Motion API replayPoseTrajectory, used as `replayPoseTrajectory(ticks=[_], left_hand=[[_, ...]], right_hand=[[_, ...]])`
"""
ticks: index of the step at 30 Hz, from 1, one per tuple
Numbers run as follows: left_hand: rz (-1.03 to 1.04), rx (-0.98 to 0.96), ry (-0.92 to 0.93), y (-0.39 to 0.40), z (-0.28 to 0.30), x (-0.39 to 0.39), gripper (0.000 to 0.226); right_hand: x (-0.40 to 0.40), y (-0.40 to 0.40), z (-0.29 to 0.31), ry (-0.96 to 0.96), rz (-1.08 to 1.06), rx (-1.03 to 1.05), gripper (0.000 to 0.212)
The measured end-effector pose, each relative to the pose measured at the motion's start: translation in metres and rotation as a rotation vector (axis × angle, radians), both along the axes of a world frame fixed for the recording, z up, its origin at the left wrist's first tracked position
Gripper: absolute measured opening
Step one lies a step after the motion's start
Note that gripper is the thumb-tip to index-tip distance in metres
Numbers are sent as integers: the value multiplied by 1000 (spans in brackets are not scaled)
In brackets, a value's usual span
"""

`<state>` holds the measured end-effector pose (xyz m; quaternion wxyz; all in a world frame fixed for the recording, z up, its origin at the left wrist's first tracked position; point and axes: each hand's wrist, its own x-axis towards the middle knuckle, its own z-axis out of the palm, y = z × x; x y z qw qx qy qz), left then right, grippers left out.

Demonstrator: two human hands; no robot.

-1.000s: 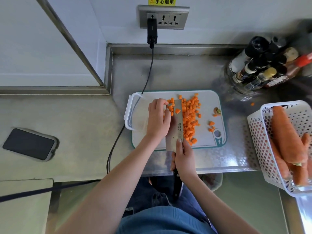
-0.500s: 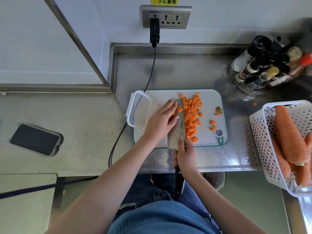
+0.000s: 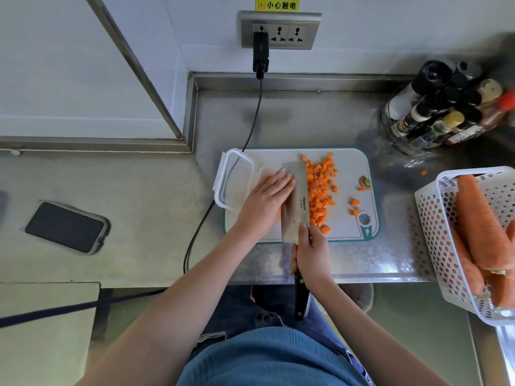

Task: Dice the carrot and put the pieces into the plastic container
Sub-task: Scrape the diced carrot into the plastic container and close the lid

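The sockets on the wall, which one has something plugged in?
The leftmost socket. A black charger hangs from it, its cable running down to the counter. The middle socket and right socket are empty.

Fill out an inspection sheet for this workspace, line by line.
Surface: steel counter, cutting board on it.
Job's things: diced carrot piled on board right of cleaver; plastic container at board's left end, no dice seen inside.
Clutter: phone; basket of whole carrots; sauce bottles; carrot stub.
Hands: left hand flat against cleaver's side; right hand grips handle.
Cables: black cable from charger passes the container.
Surroundings: wall socket, warning label above.
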<state>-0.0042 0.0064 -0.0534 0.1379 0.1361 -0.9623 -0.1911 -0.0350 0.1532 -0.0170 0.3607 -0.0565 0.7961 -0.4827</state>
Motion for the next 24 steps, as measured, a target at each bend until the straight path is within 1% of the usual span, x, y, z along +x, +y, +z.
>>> replayPoseTrajectory(ticks=[2, 5, 7, 9, 12, 17, 19, 21, 23, 24], left_hand=[[78, 5, 25, -2, -2, 11, 32], [75, 5, 42, -1, -2, 21, 26], [156, 79, 78, 2, 5, 22, 33], [198, 104, 125, 6, 10, 28, 34], [78, 14, 150, 18, 6, 39, 28], [-85, -47, 198, 38, -2, 33, 17], [-199, -63, 203, 49, -4, 26, 19], [-295, -95, 146, 63, -7, 18, 22], [-278, -121, 30, 73, -11, 12, 25], [-240, -114, -38, 75, -12, 10, 35]], right_hand=[[-1, 1, -1, -1, -15, 0, 32], [-3, 3, 1, 0, -8, -13, 32], [-8, 5, 3, 12, -23, -23, 31], [-18, 8, 2, 32, -66, -26, 32], [-40, 16, -1, 81, -132, 6, 32], [-83, 34, -4, 97, -244, 60, 32], [-97, 43, -6, 128, -260, 81, 32], [-107, 55, -6, 190, -250, 122, 35], [-114, 68, -3, 272, -215, 175, 37], [-117, 75, -2, 307, -196, 198, 38]])
